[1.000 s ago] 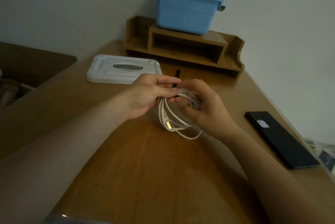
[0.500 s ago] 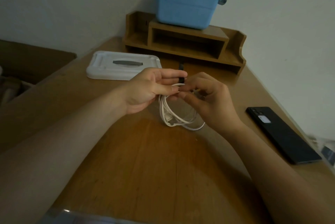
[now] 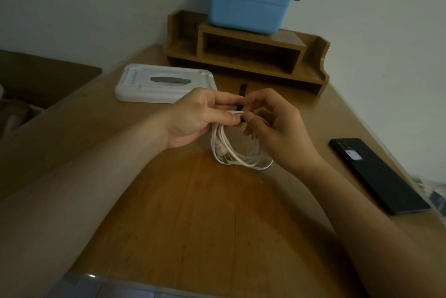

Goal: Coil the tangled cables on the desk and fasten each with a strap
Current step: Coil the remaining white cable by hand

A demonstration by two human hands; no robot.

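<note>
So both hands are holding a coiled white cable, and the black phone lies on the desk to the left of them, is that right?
Not quite. The head view shows the phone on the desk to the right of the hands, not the left. The left hand and right hand do hold the coiled white cable.

A: Dim all over. The light is flat and greyish with no clear source, and the wall (image 3: 96, 7) looks dull.
B: Any shadows?
A: Only soft ones, under the forearms on the near desk (image 3: 193, 225). There's a small glint at the near left edge.
B: And sharpness?
A: Fair in the middle. The white cable (image 3: 241, 162) stands out; the black strap (image 3: 242, 88) barely reads. The right edge smears, and straight lines bow outward.
</note>
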